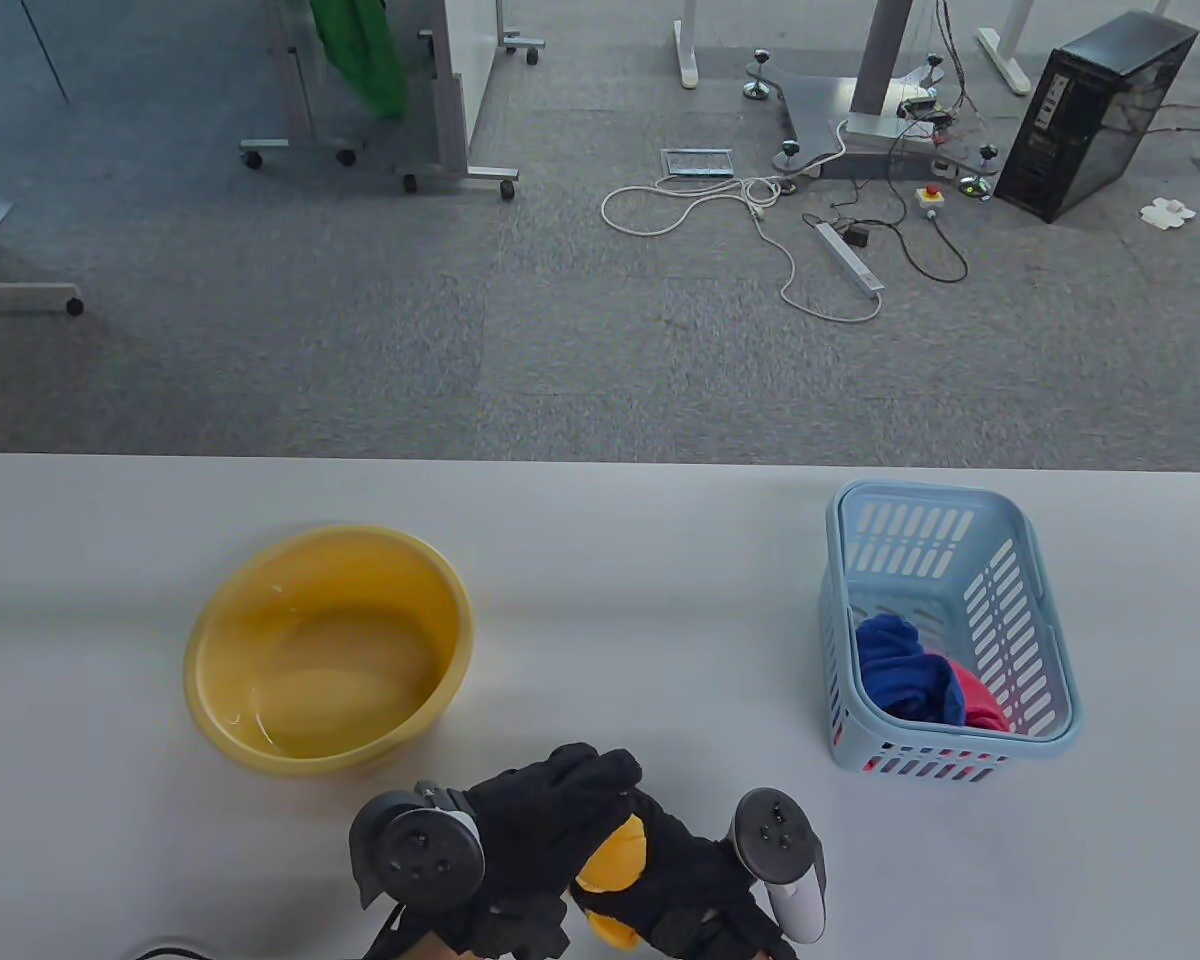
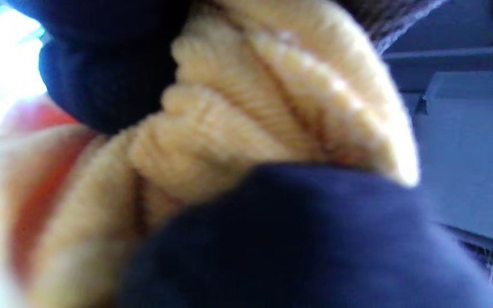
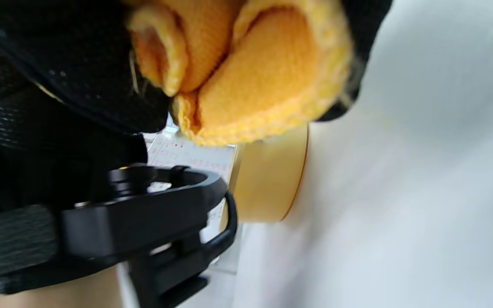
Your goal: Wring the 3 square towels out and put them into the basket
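A yellow towel (image 1: 615, 862) is bunched between both gloved hands at the table's front edge, right of the yellow basin (image 1: 260, 590). My left hand (image 1: 550, 805) grips its upper part, fingers curled over it. My right hand (image 1: 695, 890) grips the lower part from the right. Twisted yellow folds (image 2: 246, 115) fill the left wrist view; the right wrist view shows the towel (image 3: 246, 81) squeezed under the glove. A blue towel (image 1: 900, 665) and a red towel (image 1: 980, 700) lie in the light blue basket (image 1: 1045, 640) at the right.
The basin holds a little water and stands left of centre. The basket sits near the table's right edge. Beyond the table's far edge is carpet with cables, desk legs and a black computer case (image 1: 1095, 115).
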Demonstrator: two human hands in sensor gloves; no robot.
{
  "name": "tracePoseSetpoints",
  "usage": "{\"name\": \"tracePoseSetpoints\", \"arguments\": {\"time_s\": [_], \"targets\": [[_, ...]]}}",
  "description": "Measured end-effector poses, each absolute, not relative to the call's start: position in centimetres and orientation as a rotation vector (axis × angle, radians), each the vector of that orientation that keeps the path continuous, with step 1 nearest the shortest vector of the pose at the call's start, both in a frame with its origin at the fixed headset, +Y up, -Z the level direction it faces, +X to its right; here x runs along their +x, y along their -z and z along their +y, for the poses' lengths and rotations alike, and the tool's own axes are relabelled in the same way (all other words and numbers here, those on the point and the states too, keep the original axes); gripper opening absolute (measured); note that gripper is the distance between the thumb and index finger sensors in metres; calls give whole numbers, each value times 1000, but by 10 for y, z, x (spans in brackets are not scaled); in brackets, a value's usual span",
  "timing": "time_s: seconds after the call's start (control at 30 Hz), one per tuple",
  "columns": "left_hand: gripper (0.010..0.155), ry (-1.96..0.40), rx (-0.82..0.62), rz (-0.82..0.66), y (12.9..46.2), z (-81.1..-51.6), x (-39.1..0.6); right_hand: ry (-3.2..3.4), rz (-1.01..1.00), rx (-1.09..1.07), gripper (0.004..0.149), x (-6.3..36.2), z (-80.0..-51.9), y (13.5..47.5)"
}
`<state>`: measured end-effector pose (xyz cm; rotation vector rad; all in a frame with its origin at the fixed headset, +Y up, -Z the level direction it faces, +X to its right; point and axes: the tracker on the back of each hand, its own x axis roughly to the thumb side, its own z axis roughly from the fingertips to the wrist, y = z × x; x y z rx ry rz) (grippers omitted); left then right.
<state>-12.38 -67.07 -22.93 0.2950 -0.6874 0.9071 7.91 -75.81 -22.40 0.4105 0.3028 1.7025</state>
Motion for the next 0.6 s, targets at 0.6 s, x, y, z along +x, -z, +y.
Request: {"name": "tracePoseSetpoints", "arguments": {"time_s": [0.6], "targets": [[66, -1070, -112, -455, 238, -692, -140, -2231, -111, 322, 83, 84, -723, 212]]}}
